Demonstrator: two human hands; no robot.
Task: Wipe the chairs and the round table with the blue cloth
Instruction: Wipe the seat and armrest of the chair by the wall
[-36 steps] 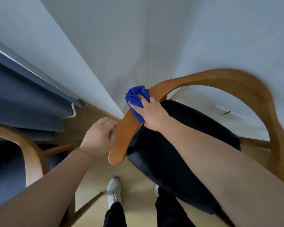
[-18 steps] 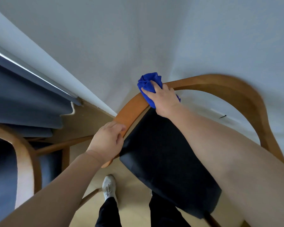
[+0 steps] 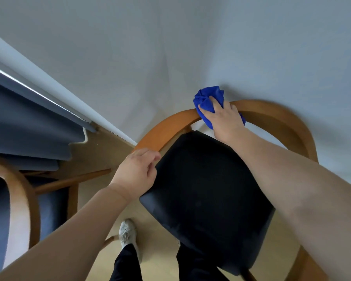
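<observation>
At the top of the chair's [image 3: 209,195] curved wooden rail, the right hand [image 3: 224,118] is pressing the bunched cloth [image 3: 208,98] against the wood, fingers closed around it, arm reaching across the seat. The left hand [image 3: 137,172] is curling around the rail's near end, steadying it. Judging by this, one chair is being wiped; a second chair [image 3: 18,199] is waiting at left, and the table isn't in view.
</observation>
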